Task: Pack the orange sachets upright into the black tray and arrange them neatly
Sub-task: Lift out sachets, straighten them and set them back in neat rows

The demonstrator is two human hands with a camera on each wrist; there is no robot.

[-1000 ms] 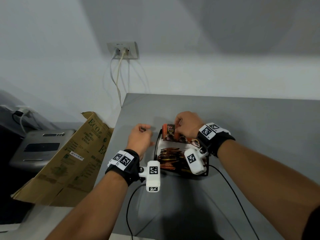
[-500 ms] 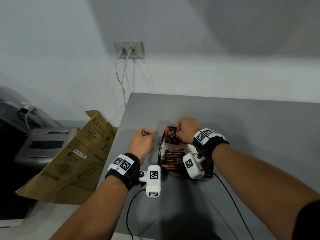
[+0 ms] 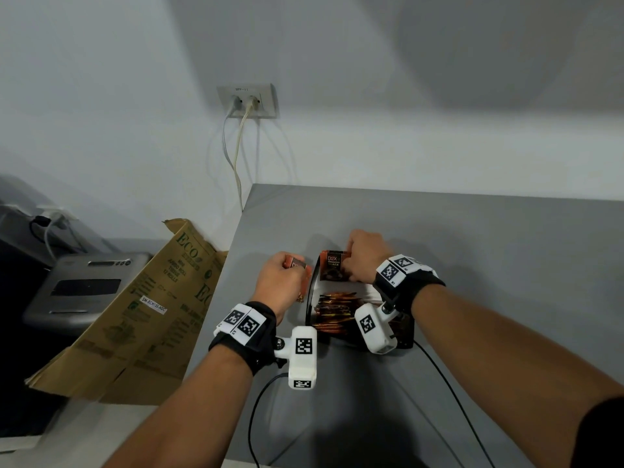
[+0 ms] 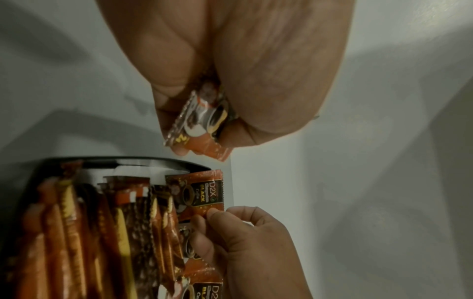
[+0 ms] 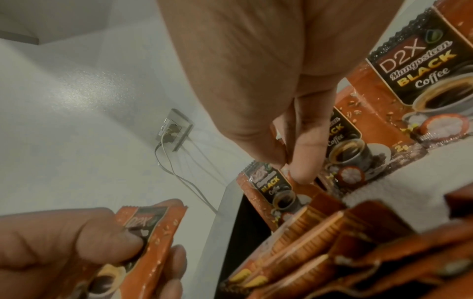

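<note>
The black tray [image 3: 310, 292] sits on the grey table and holds several orange coffee sachets [image 3: 332, 310] standing on edge in its near part. At its far end stands an upright orange sachet [image 3: 334, 265], which my right hand [image 3: 363, 256] pinches by the top edge; the same pinch shows in the right wrist view at the sachet [image 5: 268, 188]. My left hand [image 3: 282, 275] is just left of the tray and grips another orange sachet [image 3: 297, 263], seen close in the left wrist view [image 4: 202, 123] and in the right wrist view [image 5: 153, 222].
A folded brown cardboard box [image 3: 135, 315] leans off the table's left edge, beside a grey device [image 3: 84, 288]. A wall socket [image 3: 248, 101] with white cables is behind. Black wrist-camera cables [image 3: 253, 417] trail over the near table.
My left hand has shifted slightly toward the tray and now shows an orange sachet in its grip. My right hand stays on the upright sachet at the tray's far end.
</note>
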